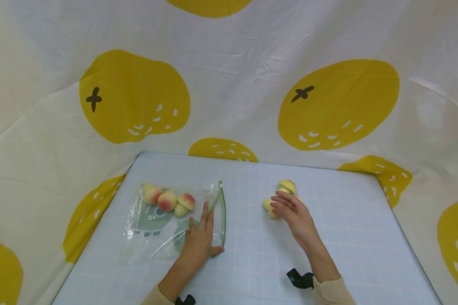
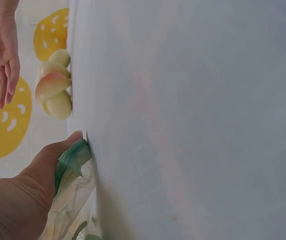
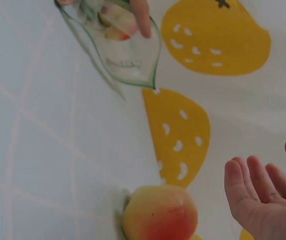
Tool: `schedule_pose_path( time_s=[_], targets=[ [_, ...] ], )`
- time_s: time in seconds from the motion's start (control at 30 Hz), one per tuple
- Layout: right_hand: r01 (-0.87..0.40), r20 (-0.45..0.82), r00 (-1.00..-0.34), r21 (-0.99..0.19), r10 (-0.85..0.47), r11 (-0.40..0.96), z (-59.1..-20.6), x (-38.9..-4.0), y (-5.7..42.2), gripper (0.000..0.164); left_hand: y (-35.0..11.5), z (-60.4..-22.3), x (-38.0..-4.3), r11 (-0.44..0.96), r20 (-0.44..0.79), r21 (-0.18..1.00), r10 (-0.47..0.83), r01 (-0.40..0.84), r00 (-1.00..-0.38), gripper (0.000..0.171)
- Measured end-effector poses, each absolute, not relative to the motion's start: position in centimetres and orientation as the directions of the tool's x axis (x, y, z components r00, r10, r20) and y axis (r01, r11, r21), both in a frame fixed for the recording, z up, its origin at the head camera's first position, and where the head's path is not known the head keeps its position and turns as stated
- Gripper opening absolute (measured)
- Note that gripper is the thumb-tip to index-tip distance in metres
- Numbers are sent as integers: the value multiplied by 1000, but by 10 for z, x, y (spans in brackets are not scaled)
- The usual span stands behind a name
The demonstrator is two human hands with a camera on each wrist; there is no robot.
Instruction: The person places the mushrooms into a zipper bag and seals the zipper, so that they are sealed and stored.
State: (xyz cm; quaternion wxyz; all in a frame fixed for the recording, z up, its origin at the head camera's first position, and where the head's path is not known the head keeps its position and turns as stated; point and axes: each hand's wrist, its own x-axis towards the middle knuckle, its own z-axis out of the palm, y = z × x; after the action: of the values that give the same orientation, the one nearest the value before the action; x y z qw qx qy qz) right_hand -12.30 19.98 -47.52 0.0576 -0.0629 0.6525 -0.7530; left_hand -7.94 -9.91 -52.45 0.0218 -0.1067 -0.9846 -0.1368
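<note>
A clear zip bag with green prints and a green zip edge lies flat on the table's left half. Several mushroom-shaped toys, cream with reddish caps, are inside it. My left hand rests on the bag's mouth, fingers straight and spread, thumb against the zip edge. The right wrist view shows the bag's mouth gaping. My right hand hovers palm inward with relaxed fingers, holding nothing. Close behind it, more mushroom-shaped toys sit clustered on the table, partly hidden by that hand.
The table has a pale blue, faintly checked top. A white curtain with yellow fruit prints hangs around its back and sides. A black strap is at the right wrist.
</note>
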Motion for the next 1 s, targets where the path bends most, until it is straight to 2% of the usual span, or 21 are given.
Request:
schedule_pose_path(
  time_s=[0.43, 0.8, 1.0],
  targets=[
    [-55, 56, -998, -996, -22, -76, -477, -121, 244, 46, -100, -527, -79, 934, 66, 289, 199, 209, -978, 126],
    [-66, 72, -991, -996, 112, 55, -479, -126, 264, 44, -100, -527, -79, 933, 63, 292, 200, 210, -978, 127],
    [-53, 59, -987, -998, 147, 41, -484, -129, 267, 40, -100, -528, -79, 932, 59, 295, 201, 209, -978, 128]
  ],
)
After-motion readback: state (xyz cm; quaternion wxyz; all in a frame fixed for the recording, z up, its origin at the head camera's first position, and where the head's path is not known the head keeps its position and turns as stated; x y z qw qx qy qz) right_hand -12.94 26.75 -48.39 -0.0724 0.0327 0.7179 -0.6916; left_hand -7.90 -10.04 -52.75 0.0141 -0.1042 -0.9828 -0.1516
